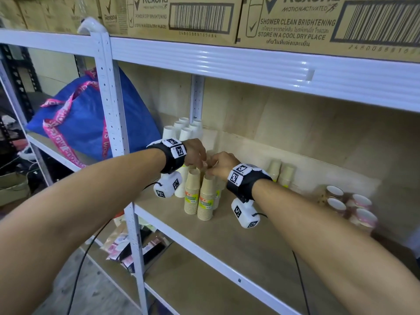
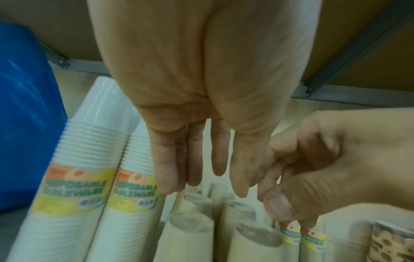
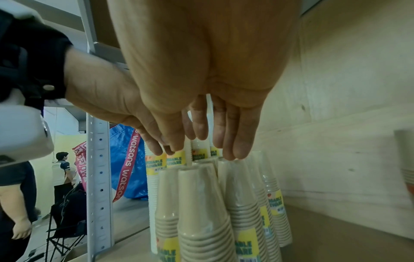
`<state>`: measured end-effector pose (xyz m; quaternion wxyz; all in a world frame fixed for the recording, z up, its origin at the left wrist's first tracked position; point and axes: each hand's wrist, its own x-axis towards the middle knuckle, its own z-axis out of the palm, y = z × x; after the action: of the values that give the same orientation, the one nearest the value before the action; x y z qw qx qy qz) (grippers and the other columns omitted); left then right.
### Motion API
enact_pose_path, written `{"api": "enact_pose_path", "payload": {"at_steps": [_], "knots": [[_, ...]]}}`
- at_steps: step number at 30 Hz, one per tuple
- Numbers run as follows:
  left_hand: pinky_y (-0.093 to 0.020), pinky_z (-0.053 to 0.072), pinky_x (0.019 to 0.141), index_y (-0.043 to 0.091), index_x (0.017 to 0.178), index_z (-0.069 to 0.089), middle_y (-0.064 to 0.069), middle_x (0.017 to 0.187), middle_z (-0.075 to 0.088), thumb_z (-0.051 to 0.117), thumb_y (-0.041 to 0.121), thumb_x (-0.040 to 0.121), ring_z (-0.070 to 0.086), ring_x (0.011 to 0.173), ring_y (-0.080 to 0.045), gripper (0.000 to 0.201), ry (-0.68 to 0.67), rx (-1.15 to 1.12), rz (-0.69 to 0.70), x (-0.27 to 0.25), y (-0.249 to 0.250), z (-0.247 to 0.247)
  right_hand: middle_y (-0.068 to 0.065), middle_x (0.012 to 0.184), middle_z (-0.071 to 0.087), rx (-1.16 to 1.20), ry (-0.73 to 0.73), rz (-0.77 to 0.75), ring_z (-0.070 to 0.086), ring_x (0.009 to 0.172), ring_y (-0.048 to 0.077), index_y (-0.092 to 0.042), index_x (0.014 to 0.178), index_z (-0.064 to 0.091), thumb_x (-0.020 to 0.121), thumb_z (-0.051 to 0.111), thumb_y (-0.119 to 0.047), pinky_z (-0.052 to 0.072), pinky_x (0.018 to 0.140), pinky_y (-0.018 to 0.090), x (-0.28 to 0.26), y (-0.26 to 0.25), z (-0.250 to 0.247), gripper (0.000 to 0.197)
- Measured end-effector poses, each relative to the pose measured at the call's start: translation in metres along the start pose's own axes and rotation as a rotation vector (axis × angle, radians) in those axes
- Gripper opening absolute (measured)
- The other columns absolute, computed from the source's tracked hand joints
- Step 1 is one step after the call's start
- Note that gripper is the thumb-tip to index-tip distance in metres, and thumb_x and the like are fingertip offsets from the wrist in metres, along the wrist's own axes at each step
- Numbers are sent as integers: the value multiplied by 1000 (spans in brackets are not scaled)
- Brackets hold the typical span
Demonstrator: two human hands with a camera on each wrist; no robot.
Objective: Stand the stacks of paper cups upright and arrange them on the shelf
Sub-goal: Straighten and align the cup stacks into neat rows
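Several tan paper cup stacks [image 1: 205,201] stand upright, wrapped and labelled, near the front left of the wooden shelf [image 1: 250,242]. Behind them stand white cup stacks [image 1: 181,130]. My left hand [image 1: 197,158] and right hand [image 1: 218,164] hover side by side over the tan stacks' tops. In the left wrist view the left hand [image 2: 201,177] points straight fingers down above the tan stacks [image 2: 190,235], beside the white stacks [image 2: 74,177]. The right hand [image 3: 201,145] touches the tan stacks [image 3: 201,212] with straight fingertips. Two more tan stacks [image 1: 281,171] stand further right. Patterned stacks [image 1: 350,205] lie on their sides.
A blue bag [image 1: 91,114] with pink straps fills the bay left of the white shelf post [image 1: 111,105]. Cardboard boxes [image 1: 181,17] sit on the shelf above, over a white beam [image 1: 250,67]. Packets [image 1: 127,246] lie on the lower shelf. People [image 3: 60,170] stand far behind.
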<state>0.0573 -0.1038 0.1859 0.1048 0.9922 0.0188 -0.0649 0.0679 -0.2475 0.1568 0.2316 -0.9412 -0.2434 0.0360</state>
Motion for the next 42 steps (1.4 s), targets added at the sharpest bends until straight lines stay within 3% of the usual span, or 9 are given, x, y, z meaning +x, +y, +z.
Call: {"api": "enact_pose_path", "payload": {"at_steps": [4,8,11,13,19,25,30,36,42], "knots": [[-24,54,59,20,113,69,2,100,65,77,19,67,66,77,-18,47,7,-62,-31,-2,-12,13,4,93,66,-2,20,-25,64,90,24,-12,97,66,70,76,-24,55,78,32,-1,1,8,31],[-24,48,72,21,120,67,4,106,59,79,26,76,60,91,-16,47,50,-92,-11,-2,-21,25,1,83,58,-26,-12,-30,57,80,20,-16,80,62,77,75,-23,45,69,26,-2,0,11,15],[-25,45,77,20,121,67,3,107,59,79,28,76,56,97,-17,47,61,-121,1,2,-26,33,2,76,57,-38,-37,1,57,76,21,-17,61,53,74,76,-25,41,63,25,3,0,17,28],[-25,45,76,21,121,67,2,108,61,79,28,76,56,97,-17,47,62,-128,8,4,-29,38,4,77,58,-47,-50,4,59,76,23,-17,59,52,73,76,-26,41,60,25,5,1,20,29],[-26,48,70,17,117,68,-1,101,63,73,23,82,62,92,-21,36,48,-143,24,6,-33,47,8,87,58,-47,-49,-26,57,80,23,-9,75,64,77,73,-21,41,63,26,6,7,25,15],[-27,53,77,18,124,65,-1,108,65,73,19,83,62,93,-20,42,55,-203,30,5,-37,51,11,101,59,-52,-18,-26,56,81,22,-3,87,69,78,73,-24,41,65,27,8,10,29,23],[-26,55,69,17,125,64,-3,110,66,75,18,82,65,87,-20,44,42,-216,26,6,-36,50,6,88,61,-53,-2,-8,58,80,22,-9,82,68,79,72,-22,41,64,26,4,10,27,14],[-25,57,64,14,120,67,-6,107,64,75,12,81,66,79,-20,40,-16,-230,25,8,-25,44,7,95,66,-44,-3,32,63,87,24,-10,84,70,77,73,-16,46,68,27,-2,19,17,10],[-32,61,70,16,110,70,-9,109,68,78,13,78,72,81,-25,33,-69,-222,63,13,2,35,8,101,67,-55,0,109,62,87,22,-7,98,70,74,77,-18,47,68,27,-10,37,-1,28]]}}
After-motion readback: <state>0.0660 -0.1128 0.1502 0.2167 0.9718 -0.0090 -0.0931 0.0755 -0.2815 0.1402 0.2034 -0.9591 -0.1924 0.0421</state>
